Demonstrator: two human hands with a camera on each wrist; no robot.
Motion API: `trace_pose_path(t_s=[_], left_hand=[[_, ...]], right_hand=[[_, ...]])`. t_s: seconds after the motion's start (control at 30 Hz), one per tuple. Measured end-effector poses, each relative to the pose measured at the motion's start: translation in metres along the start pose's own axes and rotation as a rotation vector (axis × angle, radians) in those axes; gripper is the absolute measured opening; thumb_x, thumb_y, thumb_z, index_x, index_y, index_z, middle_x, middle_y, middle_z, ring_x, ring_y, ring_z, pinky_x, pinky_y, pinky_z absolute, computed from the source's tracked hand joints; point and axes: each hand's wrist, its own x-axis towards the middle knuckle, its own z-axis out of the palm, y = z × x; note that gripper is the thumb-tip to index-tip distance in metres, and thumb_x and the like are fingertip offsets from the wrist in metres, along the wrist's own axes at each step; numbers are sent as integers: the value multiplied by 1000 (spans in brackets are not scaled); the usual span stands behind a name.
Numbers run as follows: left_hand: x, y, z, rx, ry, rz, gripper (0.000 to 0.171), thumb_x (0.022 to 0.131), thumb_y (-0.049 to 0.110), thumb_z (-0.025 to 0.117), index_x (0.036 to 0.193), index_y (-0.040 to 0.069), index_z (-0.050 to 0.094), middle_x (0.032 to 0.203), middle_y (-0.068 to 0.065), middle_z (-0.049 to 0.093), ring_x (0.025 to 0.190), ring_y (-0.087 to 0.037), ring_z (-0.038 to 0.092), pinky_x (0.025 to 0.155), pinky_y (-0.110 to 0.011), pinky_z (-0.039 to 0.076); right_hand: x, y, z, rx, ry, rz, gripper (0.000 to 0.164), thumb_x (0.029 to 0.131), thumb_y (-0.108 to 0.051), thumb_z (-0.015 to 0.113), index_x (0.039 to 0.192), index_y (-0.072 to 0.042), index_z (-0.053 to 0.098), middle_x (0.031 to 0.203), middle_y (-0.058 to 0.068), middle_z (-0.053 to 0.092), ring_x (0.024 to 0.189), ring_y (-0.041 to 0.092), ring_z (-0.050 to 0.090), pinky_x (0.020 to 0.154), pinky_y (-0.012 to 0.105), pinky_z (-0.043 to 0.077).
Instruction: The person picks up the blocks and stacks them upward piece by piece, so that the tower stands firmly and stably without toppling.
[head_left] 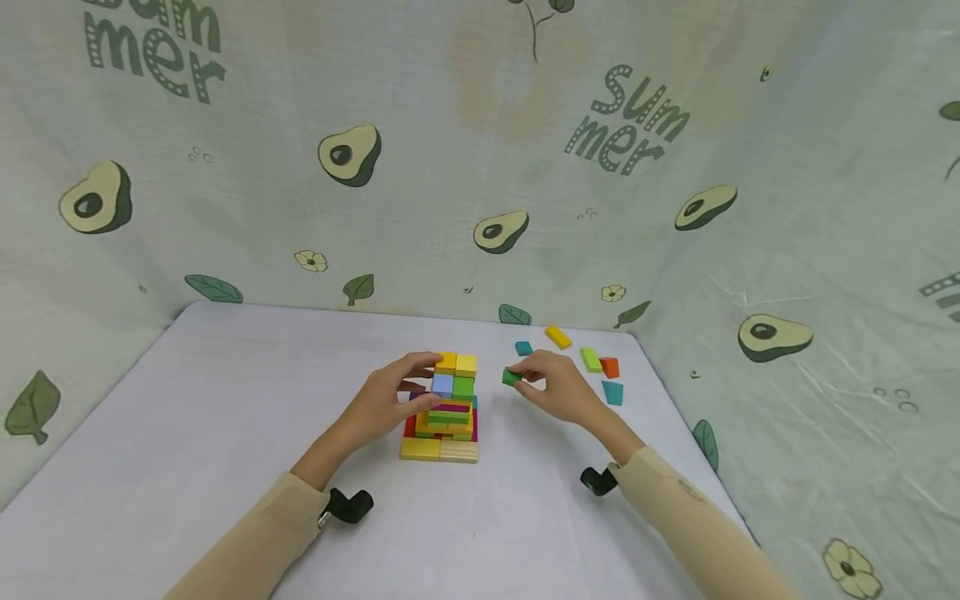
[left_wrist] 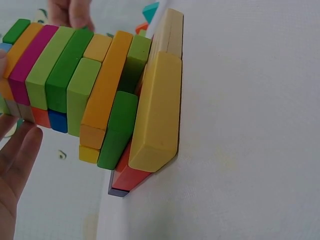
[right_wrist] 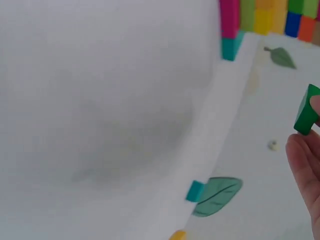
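A tower of coloured wooden blocks [head_left: 450, 417] stands on the table, with two yellow blocks [head_left: 466, 365] on top and a blue block [head_left: 442, 385] below them. My left hand [head_left: 386, 404] holds the tower's upper part from the left, thumb across the front and index finger up by the top. Several stacked layers show from the side in the left wrist view, including an orange block [left_wrist: 107, 87]. To the tower's right, my right hand [head_left: 557, 385] pinches a small green block [right_wrist: 306, 111] between thumb and fingers, above the table and apart from the tower.
At the table's back right lie loose blocks: a yellow one [head_left: 558, 337], a light green one [head_left: 591, 359], a red one [head_left: 610, 367] and two teal ones, one nearer [head_left: 612, 392] and one farther [head_left: 523, 347]. A printed cloth [head_left: 420, 275] hangs behind the table.
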Motion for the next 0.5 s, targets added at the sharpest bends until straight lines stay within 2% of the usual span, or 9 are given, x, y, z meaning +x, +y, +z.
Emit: trace_pose_path(t_s=[0.1,0.23,0.37,0.5], left_hand=[[0,1,1,5,0,-15,65,95,26,83,153,28,53,152,-5,60,123,-36,68,100,-53,59],[1,1,1,9,-4,-16,65,96,25,82,153,29,52,153,-5,59,126,-35,67,101,-53,59],[1,0,1,10,-5,12,66,95,24,82,153,27,51,152,-6,60,128,-31,67,101,-51,59],[1,0,1,9,-8,36,66,95,23,83,153,26,51,151,-6,61,128,-28,67,101,-47,59]], right_hand=[[-2,-29,-16,15,80,-92,24,92,-10,84,116,-10,80,107,0,75,93,17,68,85,31,63],[1,-67,-28,26,82,-164,25,92,-14,85,117,-13,80,108,-4,74,96,14,65,85,30,62],[7,-92,-25,20,49,-251,26,91,-13,86,116,-10,81,109,-2,74,102,14,66,87,30,62],[15,-103,-17,-25,40,-315,25,90,-13,87,115,-9,81,109,0,74,108,16,65,90,27,60]])
